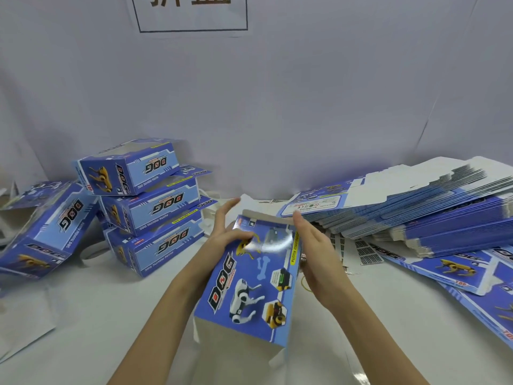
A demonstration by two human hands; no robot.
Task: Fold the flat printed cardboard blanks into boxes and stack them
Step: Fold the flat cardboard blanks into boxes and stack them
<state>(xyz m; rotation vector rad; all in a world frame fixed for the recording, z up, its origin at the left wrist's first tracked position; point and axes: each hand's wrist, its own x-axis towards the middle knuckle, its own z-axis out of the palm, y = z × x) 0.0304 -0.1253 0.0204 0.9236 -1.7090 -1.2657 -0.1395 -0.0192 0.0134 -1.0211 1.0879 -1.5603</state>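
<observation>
Two bare hands at frame centre work one part-folded box (248,284), printed face up, its long axis running 7 to 1 o'clock above the white table (91,315). Left hand (226,232) comes in from 7 o'clock, fingers curled over the box's left edge near the far end, index finger extended past it toward 12. Right hand (313,245) comes in from 5 o'clock, fingers fairly straight and laid flat against the box's right side: pressing, not gripping. Near end of the box is open, white inside showing; far flap stands up, partly hidden by fingers and glare. Folded boxes (150,207) stacked at 9 o'clock, one more tipped over at far left. Flat blanks (410,215) piled at 3 o'clock, cut off by the right edge. Sign (191,12) at 12 cropped, unreadable. Small loop on the table under the right wrist, probably a rubber band.
</observation>
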